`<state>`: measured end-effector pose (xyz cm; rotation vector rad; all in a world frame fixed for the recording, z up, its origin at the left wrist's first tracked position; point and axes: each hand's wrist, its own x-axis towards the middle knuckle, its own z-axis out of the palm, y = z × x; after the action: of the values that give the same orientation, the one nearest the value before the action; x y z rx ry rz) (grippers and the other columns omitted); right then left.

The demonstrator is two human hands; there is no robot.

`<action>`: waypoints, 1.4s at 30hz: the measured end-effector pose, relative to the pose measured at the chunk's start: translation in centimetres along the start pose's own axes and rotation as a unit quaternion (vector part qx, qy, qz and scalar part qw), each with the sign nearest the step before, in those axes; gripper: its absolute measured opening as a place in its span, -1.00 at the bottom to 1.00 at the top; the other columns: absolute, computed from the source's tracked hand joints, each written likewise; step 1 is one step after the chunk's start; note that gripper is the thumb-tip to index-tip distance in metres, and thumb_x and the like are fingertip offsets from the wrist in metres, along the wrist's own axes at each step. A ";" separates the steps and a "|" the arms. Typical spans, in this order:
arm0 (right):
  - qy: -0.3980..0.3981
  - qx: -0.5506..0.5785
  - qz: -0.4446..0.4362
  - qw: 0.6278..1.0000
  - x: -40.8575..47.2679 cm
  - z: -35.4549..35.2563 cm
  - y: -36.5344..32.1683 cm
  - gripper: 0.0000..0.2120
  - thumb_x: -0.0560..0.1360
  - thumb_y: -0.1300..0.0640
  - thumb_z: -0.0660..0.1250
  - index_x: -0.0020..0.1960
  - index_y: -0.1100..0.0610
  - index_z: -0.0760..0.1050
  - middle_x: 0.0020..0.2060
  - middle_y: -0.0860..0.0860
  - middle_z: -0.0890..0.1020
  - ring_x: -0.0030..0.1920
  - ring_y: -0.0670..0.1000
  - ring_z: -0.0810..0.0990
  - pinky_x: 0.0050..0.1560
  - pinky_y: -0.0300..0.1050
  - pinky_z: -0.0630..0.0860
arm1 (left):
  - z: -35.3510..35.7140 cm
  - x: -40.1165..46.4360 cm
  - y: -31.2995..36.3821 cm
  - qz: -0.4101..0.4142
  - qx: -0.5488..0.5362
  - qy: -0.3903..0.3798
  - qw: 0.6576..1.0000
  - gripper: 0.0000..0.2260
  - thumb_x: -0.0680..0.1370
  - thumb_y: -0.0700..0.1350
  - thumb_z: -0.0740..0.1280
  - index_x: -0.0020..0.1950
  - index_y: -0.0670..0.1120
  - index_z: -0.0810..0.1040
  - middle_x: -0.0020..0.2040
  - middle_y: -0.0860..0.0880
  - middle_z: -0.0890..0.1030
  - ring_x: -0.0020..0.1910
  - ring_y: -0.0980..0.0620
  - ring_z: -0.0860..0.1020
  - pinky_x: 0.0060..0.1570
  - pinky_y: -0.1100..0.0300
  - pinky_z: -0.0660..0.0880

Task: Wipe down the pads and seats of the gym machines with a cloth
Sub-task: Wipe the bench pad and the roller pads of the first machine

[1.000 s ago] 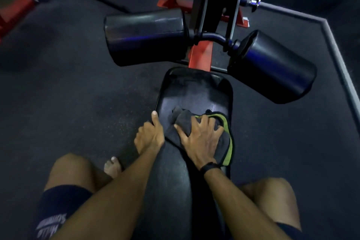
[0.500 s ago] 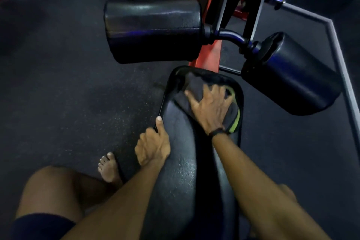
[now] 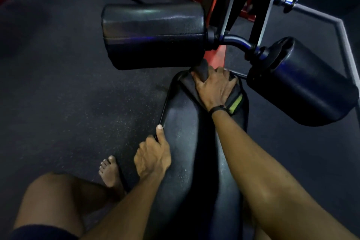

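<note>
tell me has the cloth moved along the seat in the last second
Yes. The right hand has pushed the cloth forward along the seat, from its middle to the far end beside the roller pads.

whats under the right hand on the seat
A dark grey cloth with a yellow-green stripe lies under the right hand, spread on the far end of the black padded seat. The seat surface beneath the cloth is covered.

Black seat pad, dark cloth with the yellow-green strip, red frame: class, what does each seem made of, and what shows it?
Black seat pad: probably vinyl or faux leather; grained, with a soft sheen. Dark cloth with the yellow-green strip: soft woven fabric; matt, bunched under the right hand. Red frame: seemingly painted metal; flat, rigid faces.
</note>
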<state>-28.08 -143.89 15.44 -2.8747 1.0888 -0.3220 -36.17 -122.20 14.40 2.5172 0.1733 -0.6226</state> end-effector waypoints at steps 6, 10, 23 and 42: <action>0.036 0.015 -0.042 0.998 -13.4 -2.2 1.7 -0.54 0.49 -0.33 0.31 0.04 0.05 0.61 -0.11 0.09 0.58 -0.03 0.18 0.50 -0.02 0.12 0.28 | 0.2 0.1 -0.1 0.006 -0.001 0.000 1.000 -0.26 0.62 0.33 -0.19 0.20 -0.17 0.59 0.07 -0.19 0.63 0.04 -0.16 0.59 0.07 -0.05 0.43; 0.041 -0.013 -0.026 0.999 -6.3 -0.6 1.2 -0.47 0.48 -0.37 0.20 0.04 0.06 0.61 -0.08 0.13 0.61 0.00 0.21 0.53 0.03 0.15 0.35 | 0.4 0.3 0.1 0.008 -0.004 0.009 1.000 -0.27 0.63 0.32 -0.18 0.15 -0.16 0.60 0.03 -0.18 0.64 0.01 -0.17 0.60 0.02 -0.03 0.41; -0.017 0.001 -0.002 1.000 -14.8 -4.1 2.5 -0.44 0.54 -0.33 0.17 0.35 0.01 0.49 0.21 0.14 0.54 0.21 0.20 0.46 0.13 0.20 0.32 | -0.1 -0.3 0.3 0.000 -0.019 0.010 1.000 -0.27 0.64 0.32 -0.15 0.14 -0.19 0.61 0.05 -0.22 0.64 0.04 -0.21 0.60 0.08 -0.10 0.44; -0.131 0.003 0.057 0.990 -14.4 -4.4 5.3 -0.23 0.54 -0.46 -0.02 0.57 0.00 0.26 0.58 0.19 0.20 0.58 0.30 0.08 0.39 0.51 0.12 | 0.1 0.0 0.1 0.017 -0.014 0.020 1.000 -0.29 0.64 0.31 -0.15 0.13 -0.20 0.58 0.02 -0.22 0.63 -0.01 -0.20 0.60 0.04 -0.08 0.46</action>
<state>-42.95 -138.26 16.52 -2.7335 1.1905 0.0575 -36.20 -122.28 14.40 2.5017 0.1530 -0.5534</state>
